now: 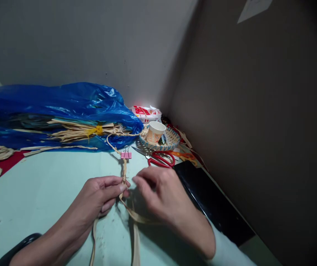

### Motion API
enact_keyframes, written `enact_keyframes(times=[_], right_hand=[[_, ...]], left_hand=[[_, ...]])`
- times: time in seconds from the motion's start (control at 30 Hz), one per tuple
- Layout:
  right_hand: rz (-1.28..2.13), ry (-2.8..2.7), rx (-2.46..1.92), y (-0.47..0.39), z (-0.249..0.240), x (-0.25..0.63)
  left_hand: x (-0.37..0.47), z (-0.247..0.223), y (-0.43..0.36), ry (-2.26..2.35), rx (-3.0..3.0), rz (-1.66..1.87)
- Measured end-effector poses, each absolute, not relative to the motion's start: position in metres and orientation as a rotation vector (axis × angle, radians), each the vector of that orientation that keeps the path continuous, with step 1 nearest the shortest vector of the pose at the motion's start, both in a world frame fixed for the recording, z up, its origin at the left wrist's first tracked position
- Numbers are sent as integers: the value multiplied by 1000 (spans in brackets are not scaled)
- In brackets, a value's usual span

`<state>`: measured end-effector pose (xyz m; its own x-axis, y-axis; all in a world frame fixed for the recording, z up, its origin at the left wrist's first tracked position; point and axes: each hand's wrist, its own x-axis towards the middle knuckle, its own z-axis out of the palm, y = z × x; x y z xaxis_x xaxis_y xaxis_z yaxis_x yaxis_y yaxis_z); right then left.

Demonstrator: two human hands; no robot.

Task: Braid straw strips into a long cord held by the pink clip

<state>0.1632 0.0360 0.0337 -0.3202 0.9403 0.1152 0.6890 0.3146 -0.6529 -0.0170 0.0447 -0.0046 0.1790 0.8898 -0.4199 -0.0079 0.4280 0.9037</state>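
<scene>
A braid of pale straw-like fibre (124,169) hangs from a pink binder clip (126,155) toward me. My left hand (103,195) is closed on the braid's lower end, pinching it between thumb and fingers. Just to the right, my right hand (161,192) has its thumb and forefinger drawn together; whatever lies in the pinch is too small or hidden to make out. Loose flat strips (136,240) trail below the braid, one passing under my right hand. Beyond the clip, a thin twisted cord (111,142) runs back toward the bundle.
A blue plastic bag (91,98) holds a tied fibre bundle (75,131). Behind the red-handled scissors (162,159) a paper cup (156,133) stands in a woven basket (175,138). Orange scissors (190,157) and a black flat object (211,199) lie right, beside the wall.
</scene>
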Motion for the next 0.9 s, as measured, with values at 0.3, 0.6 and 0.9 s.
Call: enact_keyframes(times=[0.3, 0.6, 0.9], right_hand=[[1789, -1558, -953, 49, 1, 151], [1518, -1628, -1137, 52, -6, 146], [1436, -1444, -1241, 50, -16, 137]], left_hand=[[-23, 8, 48, 1131, 945, 740], [-23, -2, 47, 1132, 1084, 776], [-17, -3, 33, 1370, 1430, 733]])
